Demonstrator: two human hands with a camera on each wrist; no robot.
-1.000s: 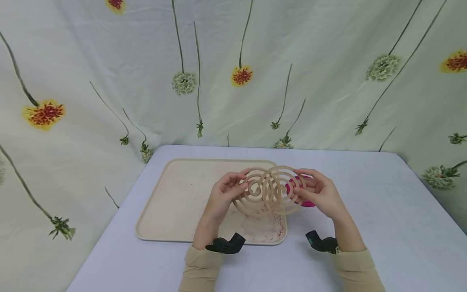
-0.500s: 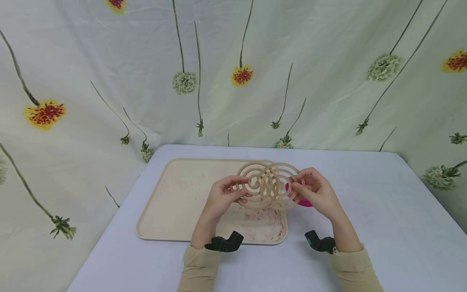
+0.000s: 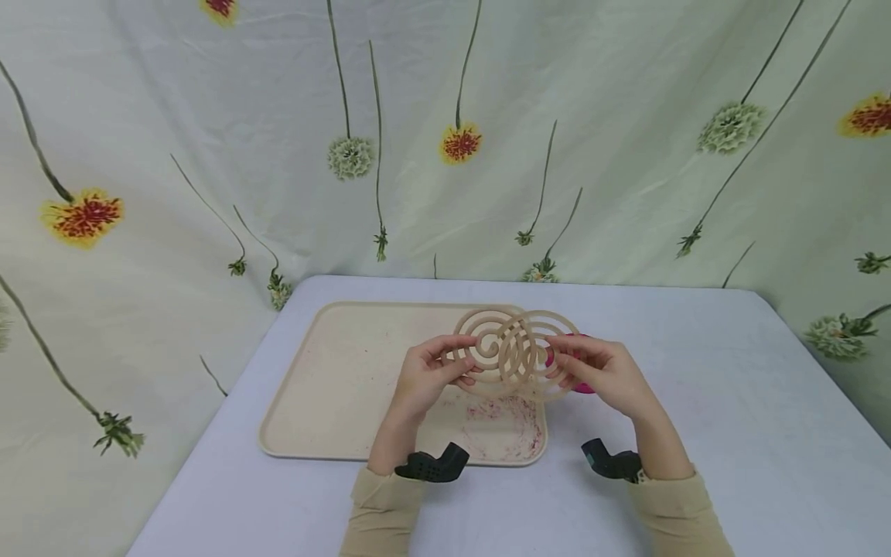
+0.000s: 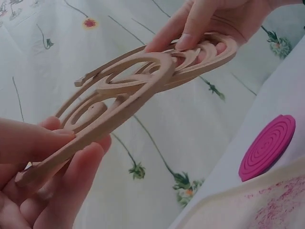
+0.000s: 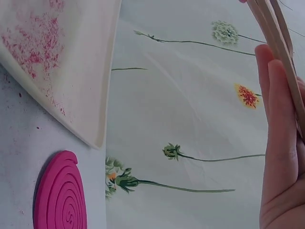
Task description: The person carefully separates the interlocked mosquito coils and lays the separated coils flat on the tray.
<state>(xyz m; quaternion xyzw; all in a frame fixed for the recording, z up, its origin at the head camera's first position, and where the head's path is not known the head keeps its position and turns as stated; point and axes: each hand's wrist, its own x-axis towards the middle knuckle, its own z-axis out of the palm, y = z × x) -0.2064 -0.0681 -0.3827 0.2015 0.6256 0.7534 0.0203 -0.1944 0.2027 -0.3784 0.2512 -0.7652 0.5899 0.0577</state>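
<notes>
Nearest, two beige sleeves, each wrist bearing a small black camera. Just beyond, left hand (image 3: 428,377) with fingers curled, pinching the left rim of a tan spiral coil (image 3: 493,346) between thumb and fingertips. Right hand (image 3: 604,371) likewise curled, gripping the right rim of a second tan spiral coil (image 3: 550,354). Both coils held up in the air above the counter (image 3: 696,402), overlapping and interlocked in the middle, partly pulled apart sideways. Below them, a cream tray (image 3: 334,379) lying flat on the pale counter, dusted with pink powder near its right front corner. Just right of the tray, partly hidden behind the right hand, a pink spiral coil (image 4: 268,147) flat on the counter. Farthest back, a pale green cloth backdrop (image 3: 209,116) printed with long-stemmed flowers.
</notes>
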